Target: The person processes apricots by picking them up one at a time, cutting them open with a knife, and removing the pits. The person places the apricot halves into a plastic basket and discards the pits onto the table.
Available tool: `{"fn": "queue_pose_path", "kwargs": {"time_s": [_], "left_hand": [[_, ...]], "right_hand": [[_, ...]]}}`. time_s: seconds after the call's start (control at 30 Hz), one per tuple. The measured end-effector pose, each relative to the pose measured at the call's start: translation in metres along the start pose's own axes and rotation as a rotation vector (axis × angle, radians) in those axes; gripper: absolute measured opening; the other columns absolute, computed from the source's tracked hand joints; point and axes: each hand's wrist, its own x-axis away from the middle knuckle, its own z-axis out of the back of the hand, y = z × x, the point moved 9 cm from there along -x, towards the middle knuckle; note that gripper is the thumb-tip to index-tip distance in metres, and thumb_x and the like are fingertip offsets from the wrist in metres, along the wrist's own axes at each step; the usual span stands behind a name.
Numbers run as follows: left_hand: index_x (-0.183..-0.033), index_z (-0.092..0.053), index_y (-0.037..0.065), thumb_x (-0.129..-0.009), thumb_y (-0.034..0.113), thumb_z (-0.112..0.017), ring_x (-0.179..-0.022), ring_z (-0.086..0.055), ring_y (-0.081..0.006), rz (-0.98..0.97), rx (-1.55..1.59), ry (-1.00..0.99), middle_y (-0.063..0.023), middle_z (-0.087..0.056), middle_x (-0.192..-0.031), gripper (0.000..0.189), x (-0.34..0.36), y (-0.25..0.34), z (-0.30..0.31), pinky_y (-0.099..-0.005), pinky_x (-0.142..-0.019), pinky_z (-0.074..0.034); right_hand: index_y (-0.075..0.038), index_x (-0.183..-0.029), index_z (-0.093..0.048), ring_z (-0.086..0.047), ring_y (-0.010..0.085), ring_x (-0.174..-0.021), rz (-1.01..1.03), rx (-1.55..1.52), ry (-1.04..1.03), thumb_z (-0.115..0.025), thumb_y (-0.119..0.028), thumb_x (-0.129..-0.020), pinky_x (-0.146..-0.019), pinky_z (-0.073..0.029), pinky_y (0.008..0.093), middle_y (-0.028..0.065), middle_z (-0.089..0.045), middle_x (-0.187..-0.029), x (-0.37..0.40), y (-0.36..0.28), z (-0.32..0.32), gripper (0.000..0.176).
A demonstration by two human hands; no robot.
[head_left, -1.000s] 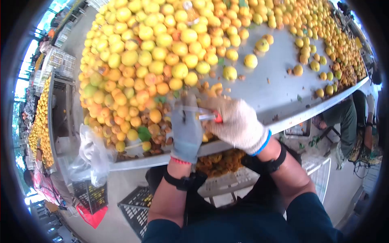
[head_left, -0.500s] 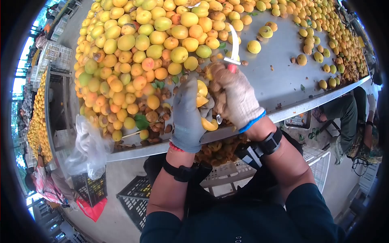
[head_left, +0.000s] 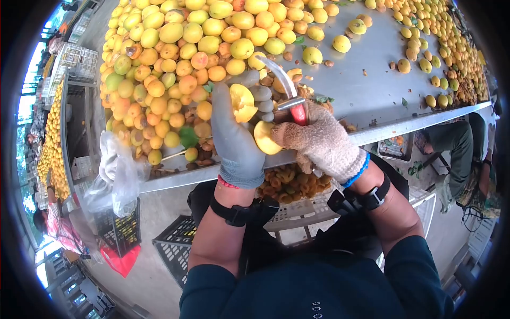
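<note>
My left hand (head_left: 236, 125), in a grey glove, is closed around cut pieces of yellow fruit (head_left: 242, 101), with its fingers curled over them. A beige glove covers my right hand (head_left: 321, 135), which grips the red handle of a curved knife (head_left: 284, 80); the blade points up and to the left above my left fingers. Between the two hands is a cut yellow fruit half (head_left: 266, 138), touched by my right thumb. Whole yellow-orange fruits (head_left: 171, 32) are heaped on the metal table (head_left: 356, 80) behind my hands.
Below the table edge, a crate (head_left: 297, 212) holds cut fruit pieces (head_left: 292, 183). A clear plastic bag (head_left: 117, 175) hangs at the left edge, near black crates (head_left: 178, 239). Other people are at the far left (head_left: 61, 228) and right (head_left: 451, 154); a tray (head_left: 396, 147) lies at the right.
My hands have moved slightly apart, and the knife has tilted left and come lower. The fruit pieces in my left hand are more exposed, and a cut half now shows by my right thumb.
</note>
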Motion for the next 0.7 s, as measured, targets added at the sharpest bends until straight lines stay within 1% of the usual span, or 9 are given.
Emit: {"fn": "queue_pose_path", "kwargs": {"time_s": [0.07, 0.1, 0.17, 0.27, 0.43, 0.53, 0.57, 0.67, 0.7], "left_hand": [[-0.111, -0.062, 0.004, -0.106, 0.044, -0.033, -0.077, -0.056, -0.0137, 0.036, 0.012, 0.017, -0.0047, -0.064, -0.089, 0.049, 0.007, 0.000, 0.000, -0.0288, -0.071, -0.046], [-0.111, -0.062, 0.003, -0.106, 0.040, -0.034, -0.080, -0.058, -0.0160, 0.065, 0.037, -0.038, -0.0058, -0.065, -0.090, 0.046, 0.012, 0.000, 0.001, -0.0319, -0.075, -0.047], [-0.111, -0.061, -0.001, -0.106, 0.036, -0.033, -0.090, -0.062, -0.0219, -0.165, -0.346, -0.384, -0.0125, -0.067, -0.098, 0.046, 0.024, 0.017, -0.014, -0.0346, -0.083, -0.049], [-0.113, -0.061, -0.007, -0.108, 0.034, -0.024, -0.107, -0.064, -0.0298, -0.241, -0.524, -0.758, -0.0207, -0.064, -0.116, 0.056, 0.067, 0.012, -0.035, -0.0371, -0.094, -0.050], [-0.116, -0.061, -0.008, -0.108, 0.036, -0.027, -0.102, -0.068, -0.0248, -0.223, -0.696, -0.327, -0.0205, -0.067, -0.114, 0.056, 0.027, 0.037, 0.020, -0.0332, -0.087, -0.054], [-0.117, -0.061, -0.008, -0.108, 0.032, -0.028, -0.098, -0.069, -0.0210, 0.097, -0.805, -0.465, -0.0170, -0.070, -0.108, 0.052, 0.026, 0.011, 0.015, -0.0318, -0.085, -0.054], [-0.119, -0.062, -0.005, -0.107, 0.025, -0.034, -0.094, -0.069, -0.0184, 0.033, -0.903, -0.583, -0.0125, -0.072, -0.101, 0.043, 0.028, -0.001, 0.009, -0.0300, -0.083, -0.054], [-0.120, -0.062, -0.002, -0.105, 0.022, -0.041, -0.092, -0.069, -0.0167, 0.017, -1.109, -0.408, -0.0113, -0.072, -0.099, 0.035, 0.009, -0.008, 0.026, -0.0293, -0.082, -0.053], [-0.122, -0.063, -0.001, -0.105, 0.020, -0.043, -0.089, -0.067, -0.0147, -0.221, -1.227, -0.353, -0.0088, -0.071, -0.097, 0.033, -0.001, 0.009, 0.025, -0.0284, -0.082, -0.053]], "right_hand": [[-0.005, -0.100, -0.067, -0.057, 0.0067, -0.065, -0.050, -0.007, -0.034, -0.073, -0.020, -0.086, -0.056, -0.045, 0.0243, -0.0014, -0.061, -0.075, 0.008, 0.000, 0.009, 0.021], [-0.003, -0.101, -0.067, -0.057, 0.0066, -0.062, 0.115, 0.119, -0.090, -0.072, -0.017, -0.085, -0.055, -0.045, 0.0234, -0.0012, -0.062, -0.076, 0.010, -0.008, 0.008, 0.022], [-0.001, -0.101, -0.068, -0.058, 0.0072, -0.062, 0.232, 0.311, -0.169, -0.072, -0.014, -0.084, -0.055, -0.046, 0.0227, -0.0004, -0.064, -0.077, 0.024, -0.020, 0.012, 0.022], [0.000, -0.100, -0.069, -0.057, 0.0079, -0.055, 0.234, 0.028, 0.006, -0.071, -0.016, -0.086, -0.050, -0.045, 0.0217, 0.0023, -0.067, -0.077, 0.039, -0.013, 0.068, 0.022], [0.002, -0.102, -0.067, -0.045, 0.0074, -0.037, 0.178, -0.209, 0.344, -0.066, -0.022, -0.091, -0.036, -0.034, 0.0203, 0.0061, -0.067, -0.075, 0.043, 0.004, 0.124, 0.026], [0.002, -0.103, -0.066, -0.046, 0.0076, -0.038, 0.130, -0.075, 0.338, -0.066, -0.022, -0.091, -0.037, -0.035, 0.0211, 0.0062, -0.067, -0.076, 0.036, 0.001, 0.112, 0.026], [0.002, -0.104, -0.066, -0.046, 0.0076, -0.038, 0.132, -0.061, 0.331, -0.066, -0.023, -0.092, -0.037, -0.034, 0.0212, 0.0055, -0.066, -0.076, 0.033, 0.000, 0.109, 0.028], [0.002, -0.107, -0.066, -0.046, 0.0075, -0.037, 0.136, -0.024, 0.301, -0.068, -0.026, -0.092, -0.035, -0.033, 0.0215, 0.0033, -0.065, -0.075, 0.026, -0.001, 0.102, 0.032], [0.002, -0.107, -0.066, -0.046, 0.0076, -0.037, 0.127, -0.027, 0.322, -0.069, -0.026, -0.091, -0.035, -0.033, 0.0215, 0.0035, -0.065, -0.075, 0.026, 0.000, 0.104, 0.032]]}}
